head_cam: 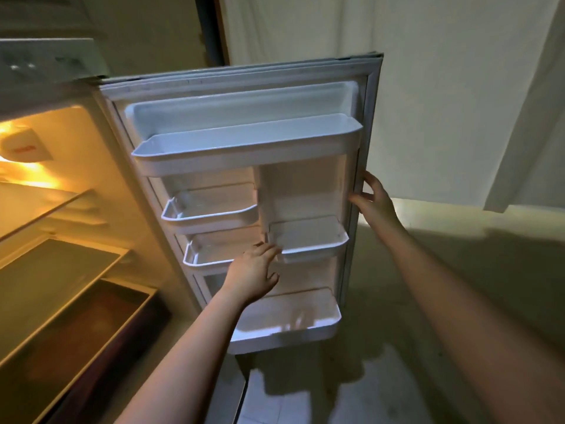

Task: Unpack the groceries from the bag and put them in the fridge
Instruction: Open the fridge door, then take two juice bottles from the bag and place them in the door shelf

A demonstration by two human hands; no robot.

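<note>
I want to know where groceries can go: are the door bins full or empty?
Empty. The fridge door stands open, and the top bin and bottom bin show only bare white plastic.

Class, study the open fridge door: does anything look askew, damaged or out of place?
Nothing stands out. The door bins sit level, without cracks or spills; the left hand reaches among them and the right hand grips the fridge door edge.

Domestic kitchen interior: an open household fridge [128, 185] with lit glass shelves [46, 206], moulded door bins [244, 142], a tiled floor [382, 377] and plain painted walls [428, 87].
</note>
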